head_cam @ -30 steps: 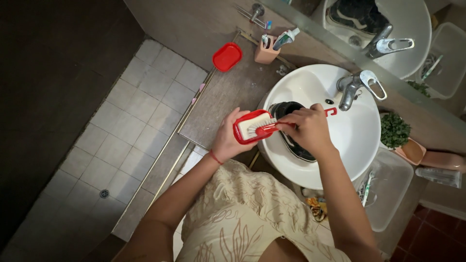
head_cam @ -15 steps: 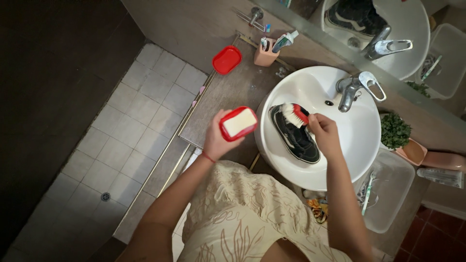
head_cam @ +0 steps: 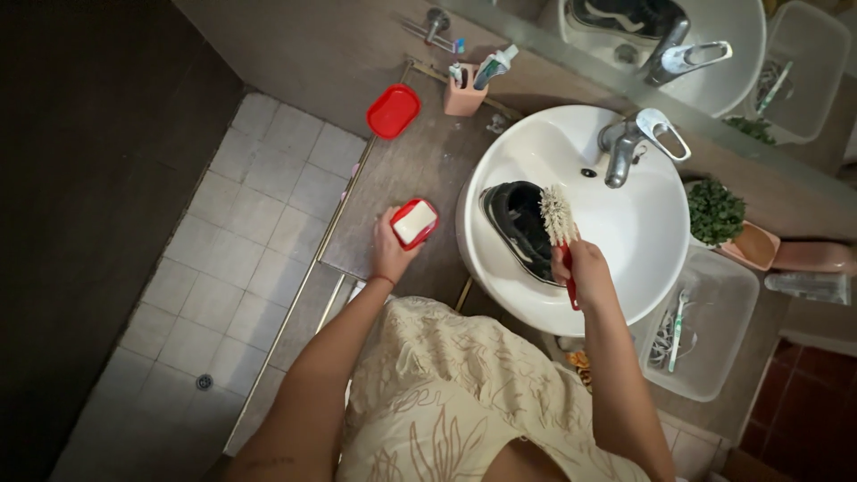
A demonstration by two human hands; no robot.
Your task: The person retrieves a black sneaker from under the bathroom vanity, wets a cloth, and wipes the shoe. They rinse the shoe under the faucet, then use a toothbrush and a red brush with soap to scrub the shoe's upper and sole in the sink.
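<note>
A: We log two hands. Our left hand [head_cam: 389, 248] holds one red soap dish [head_cam: 415, 223] with one white soap bar [head_cam: 414, 222] in it, fingers wrapped under the dish, over the brown tabletop [head_cam: 402, 170] just left of the sink [head_cam: 652, 232].

B: Agreed. Our right hand [head_cam: 580, 268] is closed on the red handle of one brush [head_cam: 559, 219], bristles up and pale, held over the sink's near side.

A: Shoes: we count one black shoe [head_cam: 516, 223], lying in the basin at its left, white stripe along the sole. The brush head sits just beside it; we cannot tell if they touch.

B: One tap [head_cam: 625, 147], chrome, at the back of the sink. One red lid [head_cam: 393, 112] lying alone on the tabletop, well apart from the dish.

A: One pink cup [head_cam: 464, 96] behind it, holding one toothpaste tube and what looks like two brushes; too small to be sure.

B: One small green plant [head_cam: 714, 212] right of the sink. One clear tub [head_cam: 705, 335] below that, with a toothbrush inside. The mirror [head_cam: 714, 54] repeats the tap, shoe and tub.
</note>
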